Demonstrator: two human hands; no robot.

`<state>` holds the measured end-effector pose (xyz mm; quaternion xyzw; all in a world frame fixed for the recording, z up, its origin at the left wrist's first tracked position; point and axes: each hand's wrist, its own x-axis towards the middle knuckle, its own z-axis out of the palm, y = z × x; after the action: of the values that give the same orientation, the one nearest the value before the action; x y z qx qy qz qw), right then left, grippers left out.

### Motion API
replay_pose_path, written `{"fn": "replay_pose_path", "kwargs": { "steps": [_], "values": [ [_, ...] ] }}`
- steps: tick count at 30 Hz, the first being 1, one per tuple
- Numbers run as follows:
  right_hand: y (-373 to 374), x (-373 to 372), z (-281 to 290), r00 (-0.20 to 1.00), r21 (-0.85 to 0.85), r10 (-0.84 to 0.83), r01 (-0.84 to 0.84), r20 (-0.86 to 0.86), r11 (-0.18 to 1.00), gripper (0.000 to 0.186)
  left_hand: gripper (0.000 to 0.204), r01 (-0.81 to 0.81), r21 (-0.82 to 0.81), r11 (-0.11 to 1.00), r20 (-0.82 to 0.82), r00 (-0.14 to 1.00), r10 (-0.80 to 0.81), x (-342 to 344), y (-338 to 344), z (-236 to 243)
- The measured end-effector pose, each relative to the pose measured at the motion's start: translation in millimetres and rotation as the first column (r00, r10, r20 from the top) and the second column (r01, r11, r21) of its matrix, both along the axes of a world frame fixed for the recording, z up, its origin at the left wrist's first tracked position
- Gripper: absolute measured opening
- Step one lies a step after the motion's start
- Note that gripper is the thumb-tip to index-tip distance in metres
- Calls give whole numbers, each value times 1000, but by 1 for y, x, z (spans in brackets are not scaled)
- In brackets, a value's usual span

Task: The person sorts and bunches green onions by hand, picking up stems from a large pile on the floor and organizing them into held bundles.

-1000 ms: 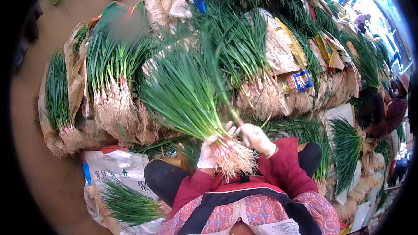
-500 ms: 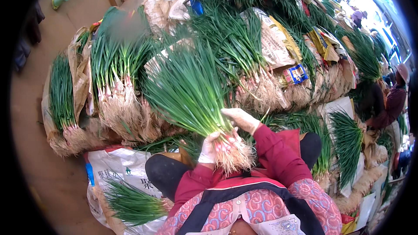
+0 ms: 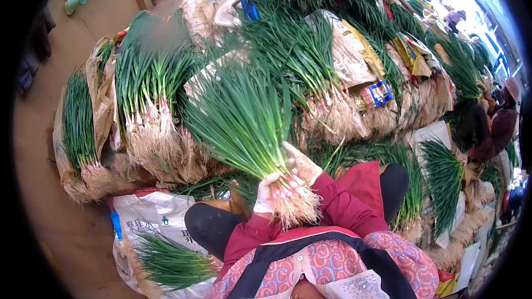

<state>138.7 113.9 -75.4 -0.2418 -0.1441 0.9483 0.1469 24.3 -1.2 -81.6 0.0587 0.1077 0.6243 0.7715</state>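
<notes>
bunch (image 3: 241, 124): one, of scallions, held over the lap between two dark knees (image 3: 213, 227); leaves fanned away from the body, reddish bases near the hands, pale roots hanging below them.

left hand (image 3: 267, 191): one, white-gloved, closed about the bunch at its bases.

right hand (image 3: 305, 165): one, white-gloved, against the other side of the bunch, a digit stretched up along the stalks; how tightly it closes, i cannot tell from here.

sack (image 3: 149, 206): one, white, left of the knees; large dark printed characters, one small green emblem, a blue strip at the edge. on it, a loose bunch (image 3: 169, 266): one, roots toward the person.

pile (image 3: 160, 149): beyond the hands; three bundles stand plain along the front, roots facing the person, others overlapping past count.

wrapper (image 3: 350, 55): one, beige with a yellow side, on the pile; lines of small print, too blurred to read.

label (image 3: 380, 93): one, blue-bordered, at that wrapper's lower end.

packet (image 3: 411, 58): one, yellow and dark, farther right.

side bunch (image 3: 441, 171): one, lying right of the knees.

co-worker (image 3: 500, 133): one, near it at far right, pinkish hat, dark red sleeve.
</notes>
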Motion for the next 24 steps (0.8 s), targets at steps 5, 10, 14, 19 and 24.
{"fn": "replay_pose_path", "kwargs": {
  "steps": [5,10,14,19,24],
  "values": [
    [-21,-9,45,967,309,-182,120,180,943,38,57,-24,-52,998,-42,999,22,-7,-3,-14],
    [16,-10,-38,759,848,-434,-287,485,446,28,57,-49,-1,999,37,998,49,5,-2,17],
    [16,22,-60,474,573,-390,-796,789,192,34,59,-111,59,992,59,992,107,2,-3,18],
    [36,54,13,470,610,-543,-786,695,101,44,67,-119,26,993,-11,993,119,8,2,14],
    [111,79,-10,128,597,-896,-784,425,171,25,72,-91,122,988,63,995,84,15,14,15]
  ]
}}
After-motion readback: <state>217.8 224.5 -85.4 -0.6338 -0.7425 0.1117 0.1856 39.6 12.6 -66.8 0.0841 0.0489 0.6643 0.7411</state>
